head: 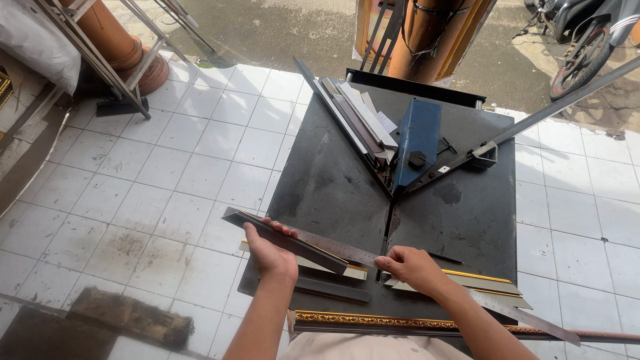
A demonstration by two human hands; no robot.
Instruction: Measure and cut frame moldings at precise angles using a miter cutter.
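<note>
My left hand (270,250) grips a dark frame moulding piece (293,243) with a mitred end, held at a slant over the front of the black metal work table (333,187). My right hand (413,267) presses on a long steel ruler (527,313) that runs from the moulding toward the lower right. Under my right hand lie cream and gold-edged moulding pieces (480,283). Another dark strip (330,289) rests flat below the left hand.
A blue guard (417,140) and angled fences form a V at the table's back, with several moulding strips (357,117) stacked along the left fence. An ornate gold moulding (373,321) lies along the front edge. White floor tiles surround; a motorbike (587,40) stands at top right.
</note>
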